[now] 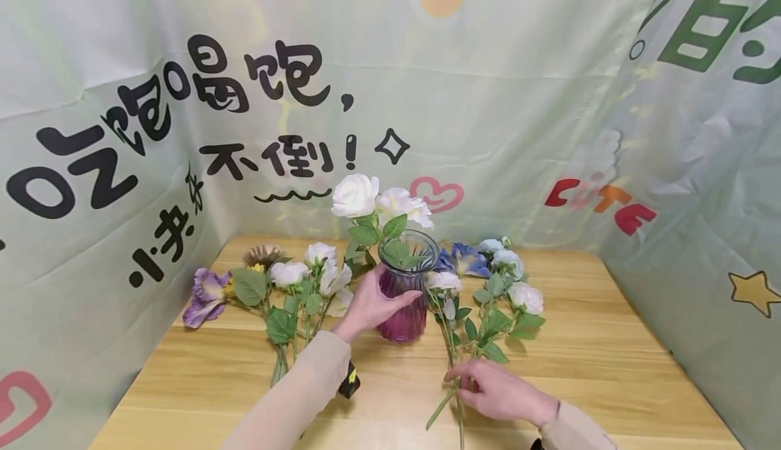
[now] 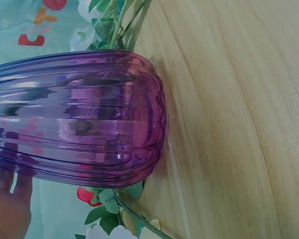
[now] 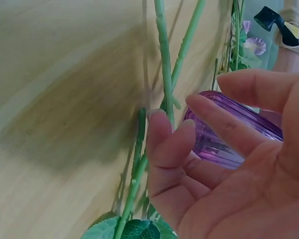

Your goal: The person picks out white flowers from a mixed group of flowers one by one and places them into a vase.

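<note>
A glass vase [image 1: 404, 314], purple at the bottom and clear grey at the rim, stands upright. My left hand [image 1: 375, 304] grips its left side, thumb across the front; fingers of that hand [image 2: 10, 199] show beside the vase [image 2: 89, 119] in the left wrist view. A white rose [image 1: 355, 196] and another pale flower [image 1: 403, 206] rise at the mouth; whether both stems are inside is unclear. My right hand [image 1: 497, 389] is at green stems [image 1: 459, 413] right of the vase. In the right wrist view, the right hand [image 3: 229, 149] has thumb and forefinger apart, other fingers bent beside the stems [image 3: 164, 59].
White flowers [image 1: 289, 274] and a purple flower [image 1: 207, 297] lie left on the wooden table [image 1: 586, 341]. Blue flowers [image 1: 466, 260] and a pale rose [image 1: 526, 297] lie right. Printed cloth [image 1: 518, 131] surrounds the table. A black strap [image 1: 350, 382] is at the left wrist.
</note>
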Demonstrator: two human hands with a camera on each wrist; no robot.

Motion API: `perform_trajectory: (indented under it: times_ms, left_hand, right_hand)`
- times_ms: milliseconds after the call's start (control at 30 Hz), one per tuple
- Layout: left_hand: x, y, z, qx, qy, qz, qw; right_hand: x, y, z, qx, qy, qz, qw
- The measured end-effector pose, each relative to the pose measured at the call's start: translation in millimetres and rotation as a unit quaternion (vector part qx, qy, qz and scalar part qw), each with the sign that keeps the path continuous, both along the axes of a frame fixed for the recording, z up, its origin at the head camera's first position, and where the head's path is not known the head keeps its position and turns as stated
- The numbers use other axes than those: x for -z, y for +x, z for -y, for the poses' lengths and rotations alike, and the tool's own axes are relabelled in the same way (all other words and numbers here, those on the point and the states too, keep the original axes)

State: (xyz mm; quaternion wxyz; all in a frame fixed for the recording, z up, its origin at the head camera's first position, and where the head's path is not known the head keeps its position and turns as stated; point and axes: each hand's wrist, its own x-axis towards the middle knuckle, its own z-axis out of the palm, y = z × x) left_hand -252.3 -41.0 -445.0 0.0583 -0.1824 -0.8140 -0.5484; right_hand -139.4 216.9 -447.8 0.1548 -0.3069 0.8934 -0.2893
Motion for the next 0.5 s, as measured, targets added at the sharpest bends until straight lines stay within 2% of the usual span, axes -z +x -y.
perform_trajectory:
  times_ms: [167,500]
  left_hand:
    - [0.1,0.4,-0.3,0.004,0.007,0.001,1.0]
    - [1.6,0.6,-0.5,0.006,0.016,-0.006,0.9998]
  right_hand:
    - [2.5,0.2,1.9,-0.018,0.01,-0.008,0.9998]
    - [7.8,-0.1,4.8,-0.018,0.016,0.028,0.9993]
